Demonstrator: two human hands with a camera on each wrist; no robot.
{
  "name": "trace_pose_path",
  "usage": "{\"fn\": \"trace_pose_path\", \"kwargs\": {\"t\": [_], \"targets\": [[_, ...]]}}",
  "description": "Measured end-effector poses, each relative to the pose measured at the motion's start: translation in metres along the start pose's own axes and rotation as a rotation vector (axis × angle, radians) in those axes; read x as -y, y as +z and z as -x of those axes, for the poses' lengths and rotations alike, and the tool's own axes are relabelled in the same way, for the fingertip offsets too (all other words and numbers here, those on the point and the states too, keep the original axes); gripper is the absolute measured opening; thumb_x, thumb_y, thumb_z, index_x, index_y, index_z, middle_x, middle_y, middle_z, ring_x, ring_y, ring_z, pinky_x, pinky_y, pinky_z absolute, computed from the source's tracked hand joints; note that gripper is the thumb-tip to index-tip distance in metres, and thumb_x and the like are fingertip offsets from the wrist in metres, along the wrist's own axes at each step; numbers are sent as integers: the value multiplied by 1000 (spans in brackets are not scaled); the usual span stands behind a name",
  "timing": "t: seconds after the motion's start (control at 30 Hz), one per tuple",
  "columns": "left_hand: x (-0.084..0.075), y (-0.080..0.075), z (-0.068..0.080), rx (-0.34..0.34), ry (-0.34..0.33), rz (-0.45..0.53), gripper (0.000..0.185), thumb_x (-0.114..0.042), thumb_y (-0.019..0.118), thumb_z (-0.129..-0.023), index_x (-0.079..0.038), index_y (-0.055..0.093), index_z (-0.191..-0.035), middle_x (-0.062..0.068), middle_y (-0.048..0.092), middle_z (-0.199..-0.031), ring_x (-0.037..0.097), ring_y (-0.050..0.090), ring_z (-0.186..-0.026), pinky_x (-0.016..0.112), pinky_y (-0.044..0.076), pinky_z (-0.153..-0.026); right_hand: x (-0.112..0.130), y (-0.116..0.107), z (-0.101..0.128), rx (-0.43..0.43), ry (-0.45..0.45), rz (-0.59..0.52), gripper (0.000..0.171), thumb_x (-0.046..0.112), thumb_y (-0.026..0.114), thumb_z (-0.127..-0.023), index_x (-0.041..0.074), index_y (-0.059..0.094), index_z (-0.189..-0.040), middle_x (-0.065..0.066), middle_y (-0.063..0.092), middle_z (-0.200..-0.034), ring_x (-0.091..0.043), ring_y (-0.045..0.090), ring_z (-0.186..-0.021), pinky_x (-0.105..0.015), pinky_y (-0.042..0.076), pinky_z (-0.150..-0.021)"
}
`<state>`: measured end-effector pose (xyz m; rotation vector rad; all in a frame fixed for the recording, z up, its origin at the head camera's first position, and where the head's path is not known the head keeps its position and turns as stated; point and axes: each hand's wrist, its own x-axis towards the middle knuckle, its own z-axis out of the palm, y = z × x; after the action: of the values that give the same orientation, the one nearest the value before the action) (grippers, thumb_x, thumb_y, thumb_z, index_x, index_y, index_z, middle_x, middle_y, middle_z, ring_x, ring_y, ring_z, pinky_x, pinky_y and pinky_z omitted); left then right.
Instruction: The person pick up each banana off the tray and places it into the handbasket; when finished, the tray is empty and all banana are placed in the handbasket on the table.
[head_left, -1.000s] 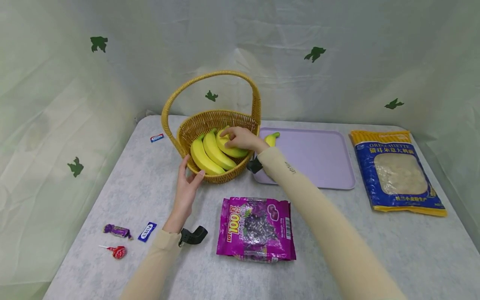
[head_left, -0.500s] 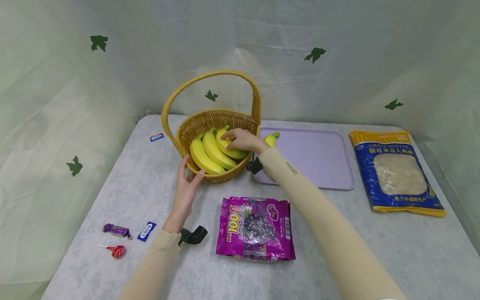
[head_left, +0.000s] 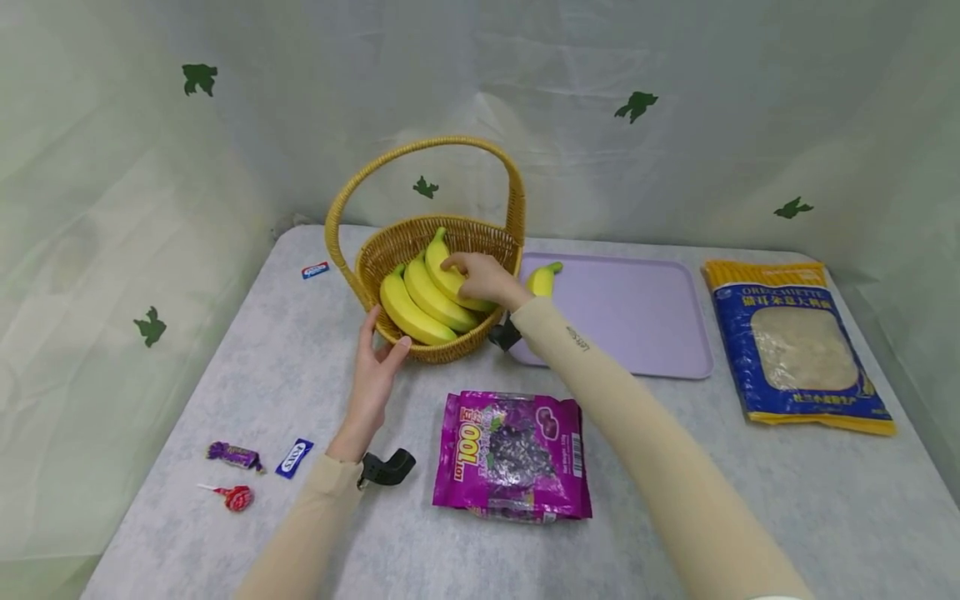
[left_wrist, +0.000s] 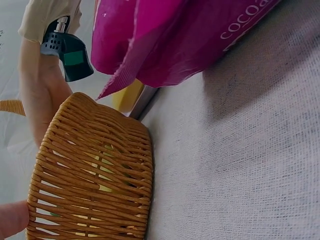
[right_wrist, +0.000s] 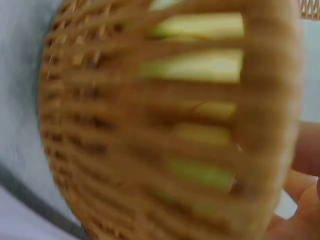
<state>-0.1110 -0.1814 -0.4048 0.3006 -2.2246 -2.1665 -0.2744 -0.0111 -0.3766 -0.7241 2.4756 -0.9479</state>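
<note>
The head cam sits above the near edge of the table, looking forward and down, so the wicker basket (head_left: 438, 287) lands mid-frame with the purple snack bag (head_left: 512, 455) in front of it and the lilac tray (head_left: 637, 321) to its right. The left wrist cam is low on the tabletop, rolled sideways, right up against the basket's (left_wrist: 95, 170) outer weave with the snack bag's (left_wrist: 165, 40) edge above it. The right wrist cam is even closer, a blurry view through the basket wall (right_wrist: 165, 125), so all three views share the basket.
</note>
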Motion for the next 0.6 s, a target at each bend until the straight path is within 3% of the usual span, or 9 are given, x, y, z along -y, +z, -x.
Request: {"fn": "trace_pose_path", "kwargs": {"t": [0.13, 0.23, 0.4, 0.6], "targets": [[13, -3, -7, -8, 10, -7, 69, -18, 53, -99, -21, 11, -155, 0, 2, -159, 30, 25, -138, 43, 30, -108, -4, -2, 1, -9, -1, -13, 53, -1, 61, -86, 10, 52, -137, -13, 52, -132, -23, 48, -113, -32, 43, -86], [19, -4, -10, -16, 21, -27, 69, -20, 53, -99, -23, 12, -155, -1, 3, -158, 30, 27, -137, 43, 32, -107, -7, -6, 7, -66, -19, -80, 50, 4, 64, -88, 8, 52, -136, -15, 52, -132, -26, 51, -115, -36, 46, -88], [21, -3, -9, -18, 34, -38, 68, -21, 53, -100, -25, 13, -155, 0, 2, -158, 32, 27, -137, 44, 32, -107, -22, -18, 25, -152, -106, -331, 45, 6, 63, -91, 4, 53, -134, -18, 53, -129, -29, 52, -112, -41, 47, -90], [20, -4, -8, -14, 26, -30, 69, -22, 53, -99, -26, 13, -155, -2, 2, -158, 30, 27, -137, 43, 32, -107, -50, -34, 49, -151, -159, -628, 43, 4, 57, -94, -2, 48, -136, -25, 52, -122, -36, 52, -110, -52, 45, -93]]}}
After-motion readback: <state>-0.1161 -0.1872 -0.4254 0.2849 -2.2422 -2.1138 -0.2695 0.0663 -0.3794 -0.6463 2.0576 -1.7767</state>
